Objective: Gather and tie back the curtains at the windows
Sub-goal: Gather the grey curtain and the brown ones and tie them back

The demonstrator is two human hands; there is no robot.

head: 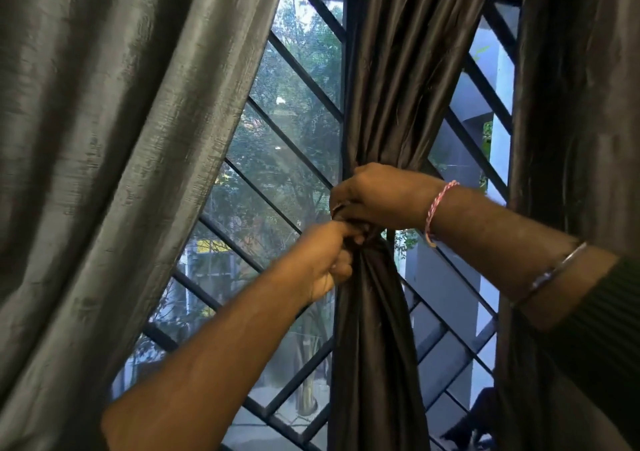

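A dark grey curtain [391,80] hangs in the middle of the window, bunched tight at its waist. My right hand [377,196] wraps over the top of the bunch, fingers curled round the cloth. Just below and to the left, my left hand [327,255] grips the gathered fabric at the knot, fingers curled. What lies between the two hands at the knot is hidden. Below the hands the curtain falls in narrow folds [374,346].
A wide lighter grey curtain [114,139] fills the left side. Another dark curtain [575,104] hangs at the right edge. Behind them the window has a black diagonal grille [294,80] with mesh; trees and a building show outside.
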